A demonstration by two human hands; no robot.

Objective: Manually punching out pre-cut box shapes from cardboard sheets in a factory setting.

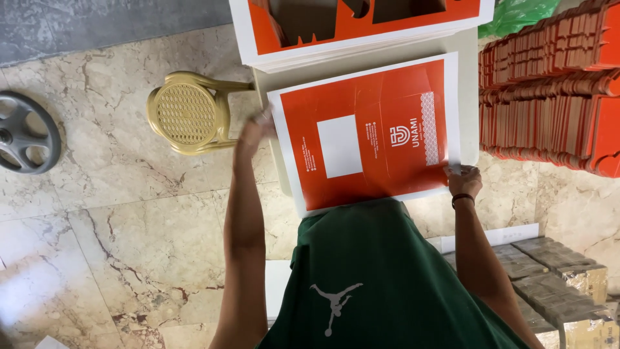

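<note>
A large printed sheet [368, 136], orange with a white border and a white rectangle in its middle, lies flat on a white table [466, 97] in front of me. My left hand [255, 129] grips its left edge near the far corner. My right hand [462, 179], with a dark band on the wrist, holds the sheet's near right corner. Beyond it sits a stack of similar orange sheets [361, 29] with cut-out shapes in the top one.
A tan plastic stool [187, 113] stands on the marble floor to the left of the table. A grey weight plate [26, 132] lies at far left. Stacks of orange die-cut pieces [549, 84] fill the right. Wrapped bundles [562, 278] sit at lower right. A green bag [516, 14] is at the top.
</note>
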